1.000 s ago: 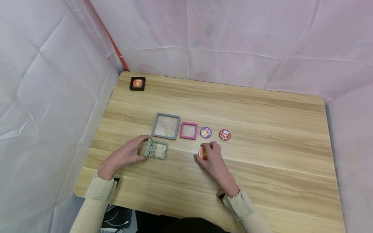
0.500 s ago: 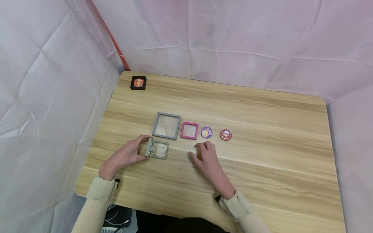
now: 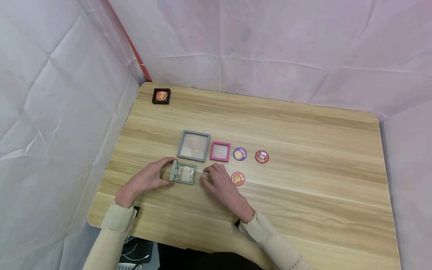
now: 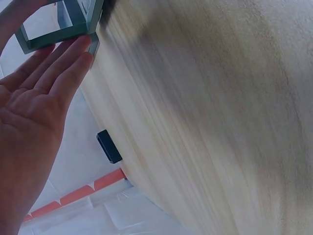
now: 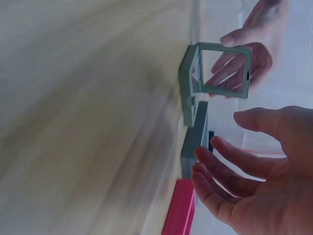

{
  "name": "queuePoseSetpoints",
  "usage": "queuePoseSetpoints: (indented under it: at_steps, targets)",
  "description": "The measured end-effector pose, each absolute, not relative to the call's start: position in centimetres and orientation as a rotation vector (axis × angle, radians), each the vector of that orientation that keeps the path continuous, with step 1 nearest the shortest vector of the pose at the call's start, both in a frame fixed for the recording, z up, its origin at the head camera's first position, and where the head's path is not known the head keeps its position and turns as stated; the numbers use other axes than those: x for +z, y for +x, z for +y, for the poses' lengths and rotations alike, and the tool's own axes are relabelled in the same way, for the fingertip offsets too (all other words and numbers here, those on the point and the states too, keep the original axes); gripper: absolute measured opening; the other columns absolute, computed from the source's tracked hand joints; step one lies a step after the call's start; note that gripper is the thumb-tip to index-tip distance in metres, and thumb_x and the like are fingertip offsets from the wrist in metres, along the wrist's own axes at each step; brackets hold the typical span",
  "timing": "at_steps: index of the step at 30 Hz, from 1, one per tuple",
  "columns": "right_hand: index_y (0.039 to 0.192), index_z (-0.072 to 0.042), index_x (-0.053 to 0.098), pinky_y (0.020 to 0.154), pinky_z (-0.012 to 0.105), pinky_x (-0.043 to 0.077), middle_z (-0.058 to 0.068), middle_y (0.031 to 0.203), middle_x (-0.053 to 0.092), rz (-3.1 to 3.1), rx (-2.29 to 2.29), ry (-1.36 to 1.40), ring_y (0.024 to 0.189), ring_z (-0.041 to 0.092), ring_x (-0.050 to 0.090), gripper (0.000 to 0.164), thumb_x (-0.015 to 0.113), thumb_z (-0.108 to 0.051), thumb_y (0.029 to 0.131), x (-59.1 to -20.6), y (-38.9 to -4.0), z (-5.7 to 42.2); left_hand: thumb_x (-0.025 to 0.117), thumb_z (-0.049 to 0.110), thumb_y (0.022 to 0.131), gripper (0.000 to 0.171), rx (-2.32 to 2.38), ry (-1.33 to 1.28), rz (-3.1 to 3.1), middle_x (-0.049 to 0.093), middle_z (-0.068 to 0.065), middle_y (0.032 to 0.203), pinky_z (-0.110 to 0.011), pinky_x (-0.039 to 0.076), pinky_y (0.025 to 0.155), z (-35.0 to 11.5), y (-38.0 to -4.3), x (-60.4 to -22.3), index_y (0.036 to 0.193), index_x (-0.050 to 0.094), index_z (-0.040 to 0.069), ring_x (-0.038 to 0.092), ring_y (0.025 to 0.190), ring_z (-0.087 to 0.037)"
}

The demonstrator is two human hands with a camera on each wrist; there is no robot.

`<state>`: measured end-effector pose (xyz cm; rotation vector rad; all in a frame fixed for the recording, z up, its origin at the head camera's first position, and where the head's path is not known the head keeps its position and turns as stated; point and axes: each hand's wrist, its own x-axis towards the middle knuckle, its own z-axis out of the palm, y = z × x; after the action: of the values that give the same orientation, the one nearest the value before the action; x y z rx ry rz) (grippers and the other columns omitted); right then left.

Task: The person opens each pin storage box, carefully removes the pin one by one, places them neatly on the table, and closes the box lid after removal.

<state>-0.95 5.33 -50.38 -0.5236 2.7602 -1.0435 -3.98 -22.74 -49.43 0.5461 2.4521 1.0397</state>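
Note:
A small grey-green hinged display frame [image 3: 186, 183] with clear film panes stands opened, one half flat on the table and the other upright. My left hand [image 3: 145, 179] holds the upright half between thumb and fingers at its edges; the left wrist view shows fingertips against the green rim [image 4: 58, 36]. My right hand [image 3: 222, 184] is just right of the frame, fingers relaxed and parted, holding nothing. In the right wrist view its thumb and fingers [image 5: 215, 188] point toward the frame. A round red-orange badge [image 3: 238, 179] lies flat right of that hand.
Behind the hands lie a larger grey frame [image 3: 191, 158], a pink frame [image 3: 219, 160], a purple round badge [image 3: 240, 153] and a red one [image 3: 262, 156]. A black frame [image 3: 154, 96] holding a red badge sits at the table's far left corner. Sheets hang around the table.
My right hand has let go of the red-orange badge, leaving it on the table, and has moved left toward the green frame. My left hand keeps its hold.

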Motion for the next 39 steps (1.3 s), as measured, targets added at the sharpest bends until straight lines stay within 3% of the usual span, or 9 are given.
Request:
queuePoseSetpoints:
  at_steps: [6,18,26,39]
  targets:
    - [0.115,0.003,0.07,0.087,0.042,0.055,0.016,0.109,0.071,2.741,-1.066,-0.657,0.099,0.028,0.059,0.032,0.069,-0.023,0.096,-49.7,-1.8,3.3,0.088,0.007,0.075,0.083,1.017,0.572,2.478,0.057,-0.024,0.147,-0.059,0.048,0.111,-22.7,-3.9,-49.3,0.147,0.047,0.0,0.055,0.134,-0.044]
    - [0.145,-0.001,0.052,0.1,0.042,0.054,0.015,0.136,0.062,2.667,-1.186,-0.705,0.121,0.026,0.055,0.066,0.071,-0.037,0.094,-48.6,-2.3,0.2,0.087,0.006,0.075,0.081,0.987,0.64,2.499,0.059,-0.024,0.145,-0.059,0.046,0.113,-22.3,-4.0,-49.2,0.146,0.049,0.001,0.055,0.134,-0.042]
    - [0.143,-0.007,0.054,0.102,0.038,0.053,0.009,0.138,0.062,2.719,-1.082,-0.741,0.121,0.023,0.054,0.058,0.071,-0.036,0.095,-49.1,-2.2,-0.6,0.088,0.01,0.075,0.084,0.916,0.736,2.546,0.058,-0.021,0.147,-0.055,0.047,0.114,-21.5,-4.1,-49.2,0.148,0.048,0.003,0.054,0.136,-0.039]
    - [0.14,-0.007,0.056,0.098,0.037,0.054,0.007,0.135,0.064,2.724,-1.1,-0.665,0.12,0.021,0.053,0.061,0.075,-0.037,0.091,-49.8,-2.1,0.2,0.089,0.02,0.077,0.08,0.838,0.754,2.59,0.06,-0.015,0.142,-0.05,0.054,0.108,-21.2,-4.0,-49.8,0.147,0.053,0.003,0.061,0.128,-0.033]
